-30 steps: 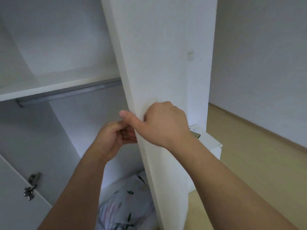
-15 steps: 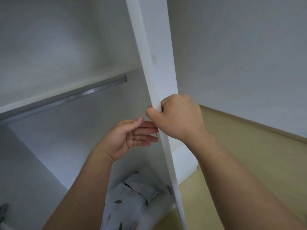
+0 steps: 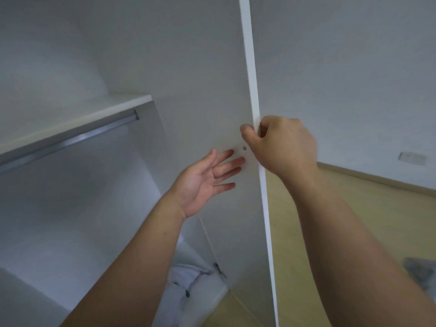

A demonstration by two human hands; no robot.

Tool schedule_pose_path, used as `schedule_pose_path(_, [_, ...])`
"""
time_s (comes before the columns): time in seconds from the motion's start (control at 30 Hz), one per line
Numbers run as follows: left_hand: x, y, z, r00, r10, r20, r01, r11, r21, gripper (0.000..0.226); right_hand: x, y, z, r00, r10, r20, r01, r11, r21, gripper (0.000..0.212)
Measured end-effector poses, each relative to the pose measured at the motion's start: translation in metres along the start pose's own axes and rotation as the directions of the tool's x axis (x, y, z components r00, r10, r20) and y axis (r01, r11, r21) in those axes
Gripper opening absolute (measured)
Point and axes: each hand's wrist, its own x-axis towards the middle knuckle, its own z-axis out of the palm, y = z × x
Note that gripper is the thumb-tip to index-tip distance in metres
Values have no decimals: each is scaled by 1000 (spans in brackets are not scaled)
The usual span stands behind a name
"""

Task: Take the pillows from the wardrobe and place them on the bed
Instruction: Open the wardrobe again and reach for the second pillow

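The right hand (image 3: pixel 282 147) is pinching the wardrobe door (image 3: pixel 212 90) edge; the left hand (image 3: pixel 205 182) is hovering open beside it, holding nothing. The pillows (image 3: pixel 188 286) are lying far below the door's screw, nearer the left hand.

Right hand (image 3: pixel 282 147) curled in a pinch, thumb on the near side and knuckles on the far side of a thin white door edge (image 3: pixel 256 95), forearm stretched up from the lower right. Left hand (image 3: pixel 205 182) open, palm up and facing inward, fingers (image 3: pixel 225 165) spread and straight, gripping nothing, forearm rising from the lower left.
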Motion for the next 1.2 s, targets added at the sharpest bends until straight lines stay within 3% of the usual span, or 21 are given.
schedule_pose_path(0.13, [17,-7,10,999,-3,42,4,1000,-7,53,3,4,2,997,81,-16,-81,996,-47,45])
schedule_pose_path(0.27, [23,-21,7,1000,11,6,-10,998,-56,52,-13,-11,2,995,95,17,-86,953,-289,34])
schedule_pose_path(0.33, [20,-32,-3,998,14,-62,-17,999,-46,53,-23,-23,9,992,72,101,-36,948,-317,18])
schedule_pose_path(0.5, [-6,-71,-57,913,-56,-404,62,998,0,41,-48,-51,57,908,87,410,50,948,-313,20])
schedule_pose_path(0.63, [-43,-118,-119,761,-233,-606,210,972,-110,31,-76,-62,111,779,94,620,113,951,-286,17])
schedule_pose_path(0.73, [-78,-154,-162,628,-380,-679,300,923,-240,27,-107,-76,160,619,108,778,175,947,-270,24])
schedule_pose_path(0.83, [-113,-186,-191,521,-502,-690,357,863,-358,23,-143,-93,206,450,104,887,237,944,-230,10])
schedule_pose_path(1.03, [-186,-258,-252,327,-604,-727,367,790,-491,17,-226,-124,298,182,89,979,279,950,-138,23])
schedule_pose_path(1.2, [-223,-295,-300,217,-632,-744,380,757,-532,17,-280,-141,357,68,-14,998,182,983,2,38])
